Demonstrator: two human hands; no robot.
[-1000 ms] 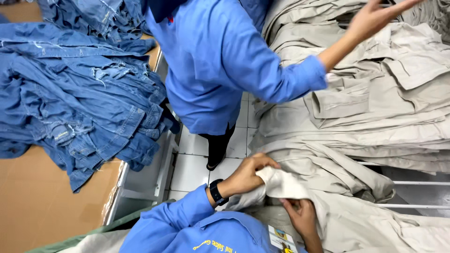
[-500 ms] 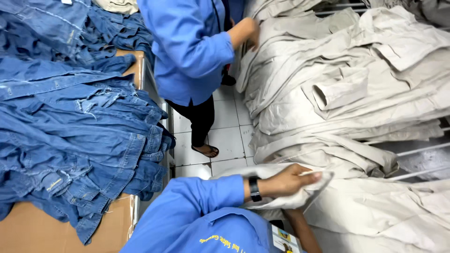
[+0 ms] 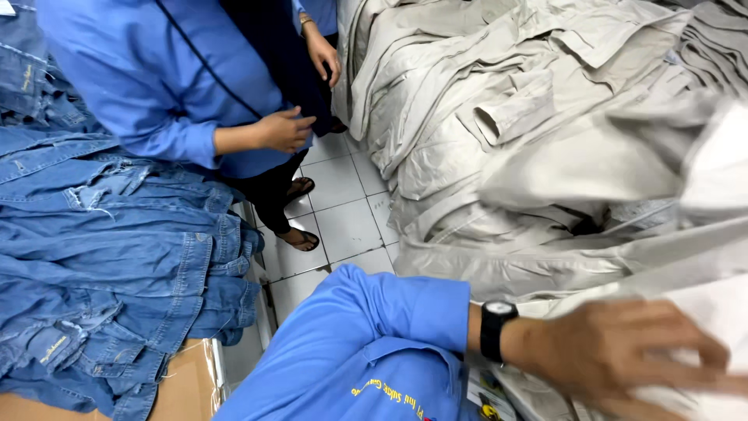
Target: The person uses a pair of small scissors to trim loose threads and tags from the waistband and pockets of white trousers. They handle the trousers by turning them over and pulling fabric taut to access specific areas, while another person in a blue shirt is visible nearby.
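Note:
My left hand (image 3: 623,355), on a blue-sleeved arm with a black wristwatch (image 3: 496,327), lies at the lower right with its fingers wrapped over a pale beige garment (image 3: 713,308) that it grips. The cloth is blurred and rises up the right edge. My right hand is not visible. A large heap of beige garments (image 3: 506,117) fills the upper right, just beyond my hand.
A co-worker in a blue shirt (image 3: 156,78) stands at the upper left, one hand (image 3: 284,129) at the waist and the other (image 3: 323,54) near the beige heap. A pile of blue denim (image 3: 117,249) lies on a brown surface (image 3: 187,390). White floor tiles (image 3: 343,226) run between.
The view has swung toward the beige heap. My left hand has moved right and closer with the pale garment. The co-worker has drawn both hands back from the heap.

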